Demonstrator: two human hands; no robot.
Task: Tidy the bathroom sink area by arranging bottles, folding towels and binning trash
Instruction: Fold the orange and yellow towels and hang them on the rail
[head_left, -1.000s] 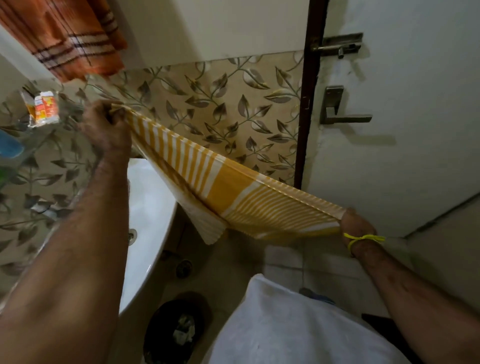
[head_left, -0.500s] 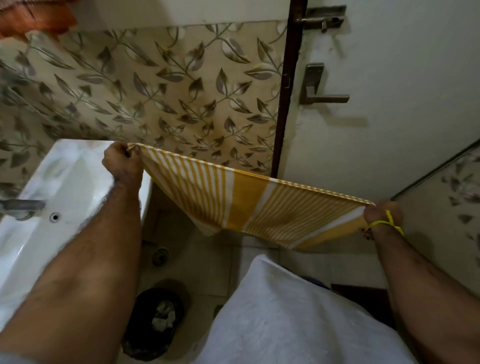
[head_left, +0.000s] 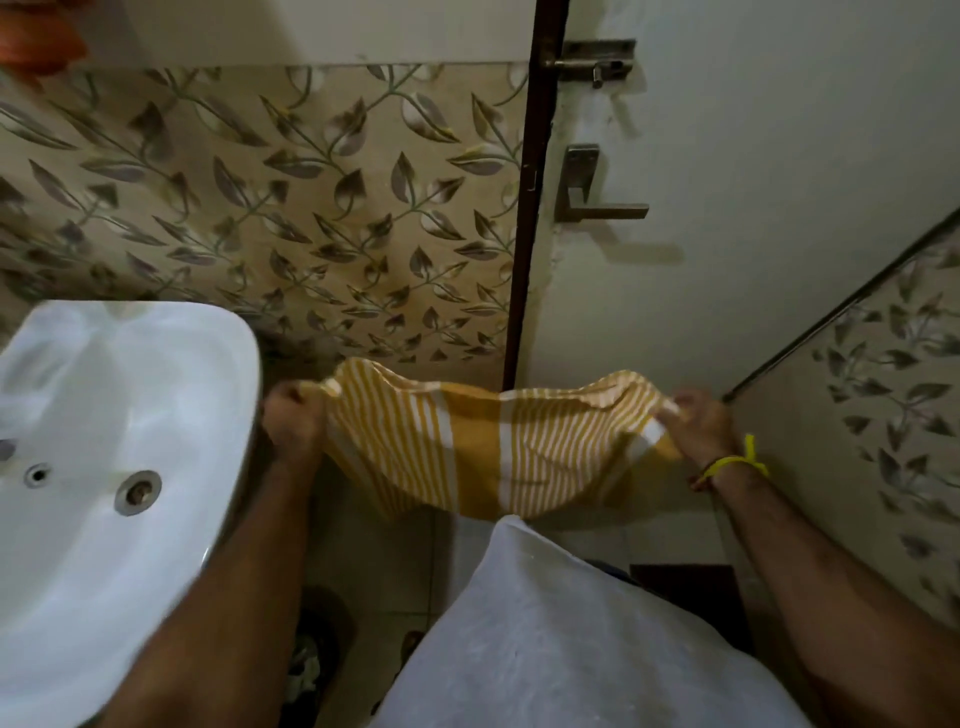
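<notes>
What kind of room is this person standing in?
Most likely a small home bathroom: a white sink with a drain, leaf-patterned wall tiles, and a door bolt for privacy.

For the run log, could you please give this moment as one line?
step: folding towel | left hand: grips towel end | right hand: grips other end | yellow striped towel: sagging, beside sink

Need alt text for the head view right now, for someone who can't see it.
Both hands, left hand and right hand, grip opposite ends of a yellow-and-white striped towel, which sags between them beside a white sink, in front of a closed door.
</notes>
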